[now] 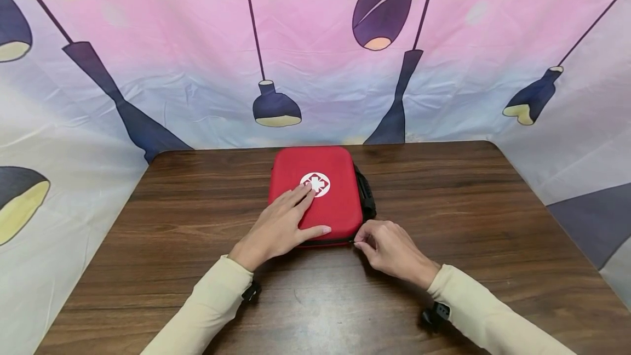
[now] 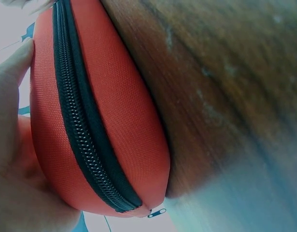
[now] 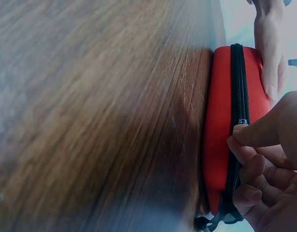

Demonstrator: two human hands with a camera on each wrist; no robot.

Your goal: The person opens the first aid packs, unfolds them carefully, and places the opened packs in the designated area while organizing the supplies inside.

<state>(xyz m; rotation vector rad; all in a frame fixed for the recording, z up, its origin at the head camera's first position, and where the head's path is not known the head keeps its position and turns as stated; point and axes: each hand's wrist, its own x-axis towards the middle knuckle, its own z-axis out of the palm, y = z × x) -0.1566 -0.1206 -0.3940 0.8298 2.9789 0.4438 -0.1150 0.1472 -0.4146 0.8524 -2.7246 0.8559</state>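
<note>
A red first-aid case with a white cross emblem lies closed on the table. My left hand rests on its lid, fingers extended up to the emblem and thumb near the front edge. At the front right corner, my right hand pinches a zipper pull between thumb and index finger. The black zipper runs along the side of the case with its teeth meshed there. Another zipper pull hangs past the case's far end in the left wrist view.
A black carry handle sits on the case's right side. The dark wooden table reaches back to a printed fabric backdrop with lamp drawings. Black wrist straps show at both cuffs.
</note>
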